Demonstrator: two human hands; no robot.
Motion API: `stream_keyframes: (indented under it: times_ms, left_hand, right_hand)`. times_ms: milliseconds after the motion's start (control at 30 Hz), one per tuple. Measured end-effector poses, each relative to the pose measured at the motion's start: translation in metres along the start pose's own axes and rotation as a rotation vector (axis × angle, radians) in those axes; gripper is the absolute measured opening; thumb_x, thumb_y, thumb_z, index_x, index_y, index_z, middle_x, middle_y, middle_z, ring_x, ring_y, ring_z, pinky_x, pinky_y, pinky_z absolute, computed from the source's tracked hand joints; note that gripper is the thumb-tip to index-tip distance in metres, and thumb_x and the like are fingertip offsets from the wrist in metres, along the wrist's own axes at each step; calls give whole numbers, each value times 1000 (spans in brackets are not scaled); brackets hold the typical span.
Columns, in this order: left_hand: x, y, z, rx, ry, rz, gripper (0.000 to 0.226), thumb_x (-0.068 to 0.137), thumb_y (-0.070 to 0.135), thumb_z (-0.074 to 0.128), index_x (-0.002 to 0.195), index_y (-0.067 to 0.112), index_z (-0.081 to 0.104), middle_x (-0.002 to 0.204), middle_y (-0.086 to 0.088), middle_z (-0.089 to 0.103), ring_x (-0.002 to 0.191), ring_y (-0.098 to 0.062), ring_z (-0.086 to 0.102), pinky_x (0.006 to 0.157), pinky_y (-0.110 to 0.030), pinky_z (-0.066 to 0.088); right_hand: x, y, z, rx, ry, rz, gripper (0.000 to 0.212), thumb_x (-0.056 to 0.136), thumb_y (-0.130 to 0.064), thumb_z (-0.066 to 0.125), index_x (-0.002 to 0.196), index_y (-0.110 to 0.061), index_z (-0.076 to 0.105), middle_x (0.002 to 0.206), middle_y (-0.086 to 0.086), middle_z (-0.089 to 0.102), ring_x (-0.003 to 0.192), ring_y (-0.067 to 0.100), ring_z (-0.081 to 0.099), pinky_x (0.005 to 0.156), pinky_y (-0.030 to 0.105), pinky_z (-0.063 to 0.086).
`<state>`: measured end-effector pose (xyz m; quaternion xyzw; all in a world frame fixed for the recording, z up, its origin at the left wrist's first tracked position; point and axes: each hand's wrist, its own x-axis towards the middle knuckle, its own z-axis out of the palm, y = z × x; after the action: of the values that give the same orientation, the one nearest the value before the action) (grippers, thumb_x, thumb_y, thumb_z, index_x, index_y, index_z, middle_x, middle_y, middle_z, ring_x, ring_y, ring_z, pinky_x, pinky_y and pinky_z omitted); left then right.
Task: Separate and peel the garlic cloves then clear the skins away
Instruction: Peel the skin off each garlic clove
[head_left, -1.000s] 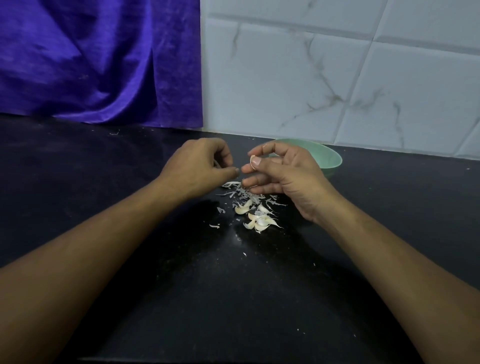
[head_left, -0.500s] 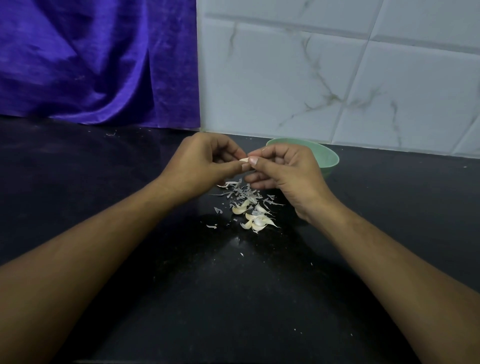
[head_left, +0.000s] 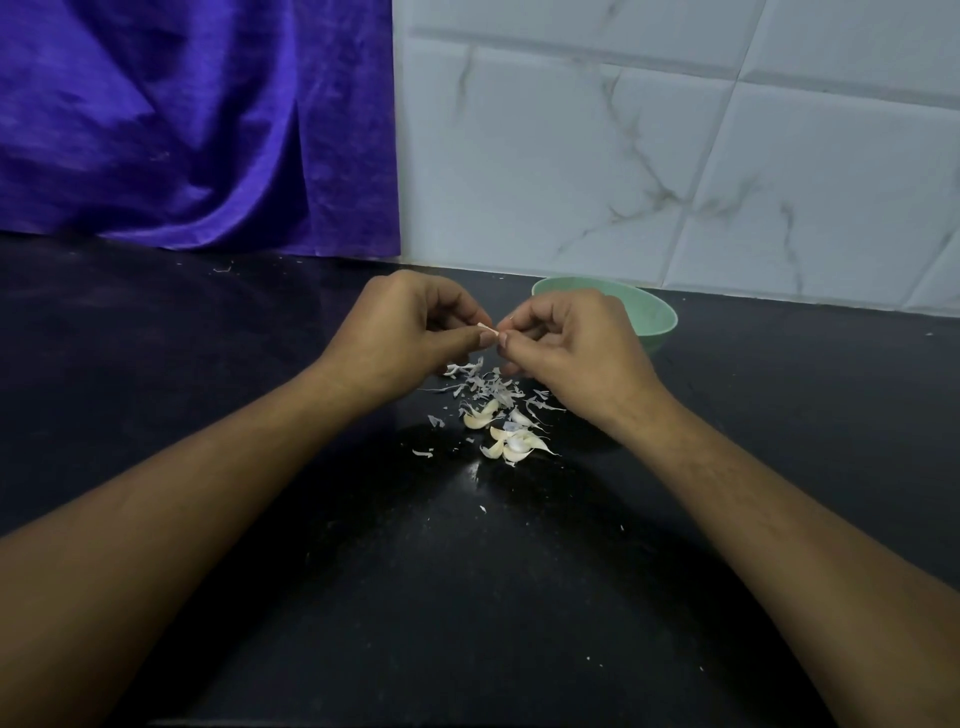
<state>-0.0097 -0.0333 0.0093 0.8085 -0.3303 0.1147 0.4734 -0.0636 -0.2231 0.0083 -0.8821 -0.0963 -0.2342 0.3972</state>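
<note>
The left hand (head_left: 410, 332) has its fingers curled, and thumb and forefinger pinch one end of a clove (head_left: 487, 328). The right hand (head_left: 571, 348), also curled, pinches the other end. Only a pale sliver of the clove shows between the fingertips.

Key relation: the clove lies at 3 o'clock from the left hand and at 9 o'clock from the right hand, held above the counter (head_left: 467, 597). Its long axis runs roughly 10 to 4 o'clock, nearly in line with both thumbs. Both hands are equally near. The next strip of skin would probably pull off along that axis.

Directly beneath, at 6 o'clock, lie the skins (head_left: 485, 387). Further toward 6 o'clock lie the loose cloves (head_left: 511, 441). The bowl (head_left: 652, 314) stands at 2 o'clock from the right hand, partly hidden behind it.

Change from the earlier frames: one second ago the fingertips met with the clove hidden and the right fingers more extended. Now the right fingers are curled in and the clove end shows. The skins, loose cloves and bowl have not moved.
</note>
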Motion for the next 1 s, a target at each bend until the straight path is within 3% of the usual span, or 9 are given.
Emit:
stream_keyframes:
  times_ms: [300,533,633,767,1000]
  left_hand:
    - [1,-3,0,-118,-34,-25,13,86,21,83,95,13,79,79,-6,78,77,-24,77,75,-53,64]
    - [0,-4,0,-174,-45,12,15,86,19,83,98,9,79,82,-8,78,80,-31,77,79,-57,63]
    - [1,-5,-1,-205,-45,33,18,86,16,82,101,7,79,87,-11,79,82,-31,77,80,-55,63]
    - [4,-6,-3,-295,-25,21,18,86,13,80,103,6,78,91,-15,79,85,-32,77,77,-46,66]
    - [7,-9,-4,-345,2,-35,14,93,13,75,105,7,78,93,-12,79,84,-24,76,71,-40,64]
  right_hand:
    - [-2,-3,-1,158,-44,55,4,87,-3,73,84,-4,74,68,12,75,67,21,77,72,57,63]
    - [-1,-3,3,313,-46,130,9,86,3,70,80,-4,69,68,14,73,64,26,76,64,41,61]
    - [-1,-3,5,460,-44,192,7,92,6,64,88,1,67,69,13,71,60,24,74,58,35,61]
    - [-1,-5,1,587,-68,212,5,97,1,65,96,2,69,77,14,73,67,26,76,69,39,64]
    - [-1,-6,-3,516,-80,127,15,94,-3,71,106,7,70,91,24,76,77,30,76,73,36,65]
